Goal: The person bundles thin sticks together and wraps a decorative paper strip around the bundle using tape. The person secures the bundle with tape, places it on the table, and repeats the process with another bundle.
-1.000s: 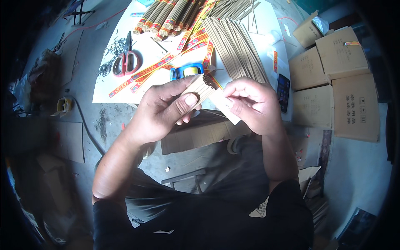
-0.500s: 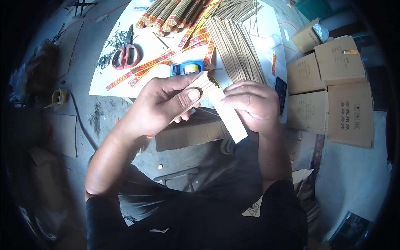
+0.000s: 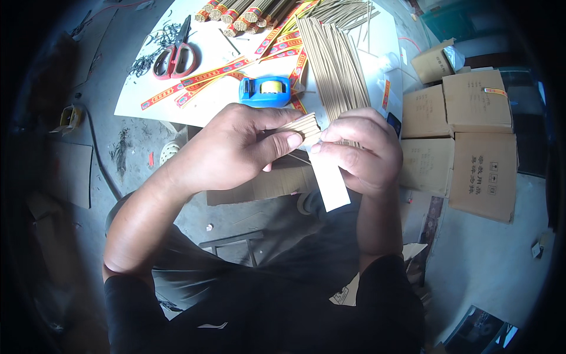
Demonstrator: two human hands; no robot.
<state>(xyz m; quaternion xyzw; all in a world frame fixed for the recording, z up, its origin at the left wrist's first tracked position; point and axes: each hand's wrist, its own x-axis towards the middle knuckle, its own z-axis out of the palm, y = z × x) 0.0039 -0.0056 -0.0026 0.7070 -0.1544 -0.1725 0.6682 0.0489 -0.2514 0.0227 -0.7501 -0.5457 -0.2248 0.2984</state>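
My left hand (image 3: 236, 147) and my right hand (image 3: 359, 153) together grip a small bundle of thin tan sticks (image 3: 302, 125) just in front of the white table (image 3: 147, 94). A white paper strip (image 3: 328, 180) hangs down from the bundle between my thumbs. The left thumb presses on the bundle's near end; the right fingers curl over its other side and hide most of it.
On the table lie a blue tape dispenser (image 3: 265, 91), red-handled scissors (image 3: 175, 54), red and yellow paper strips (image 3: 200, 79), a loose spread of sticks (image 3: 336, 65) and wrapped bundles (image 3: 236, 10). Cardboard boxes (image 3: 471, 135) stack at the right. A cable (image 3: 97, 153) runs on the floor at the left.
Both hands have drawn the bundle closer to me and lower in view. The white strip now hangs longer below the bundle.
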